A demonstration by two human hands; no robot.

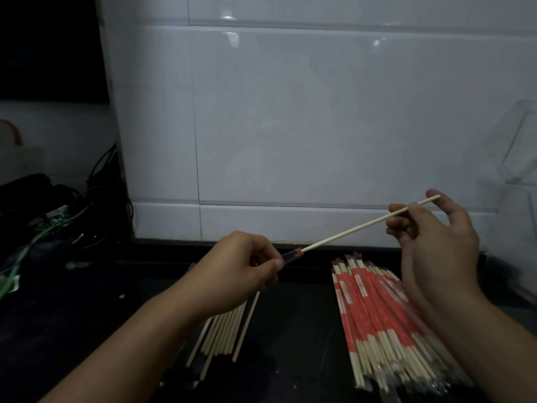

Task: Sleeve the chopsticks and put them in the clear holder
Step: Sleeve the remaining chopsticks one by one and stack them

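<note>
Sleeved pile (386, 324) under right forearm

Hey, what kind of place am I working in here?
Likely a kitchen or restaurant back counter: a dark countertop against a white tiled wall, a big stack of red-sleeved chopsticks, bare chopsticks, and a clear holder at right.

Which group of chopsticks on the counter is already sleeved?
The right-hand pile, below the right hand, wears red-and-clear sleeves; the bundle under the left hand is bare wood.
</note>
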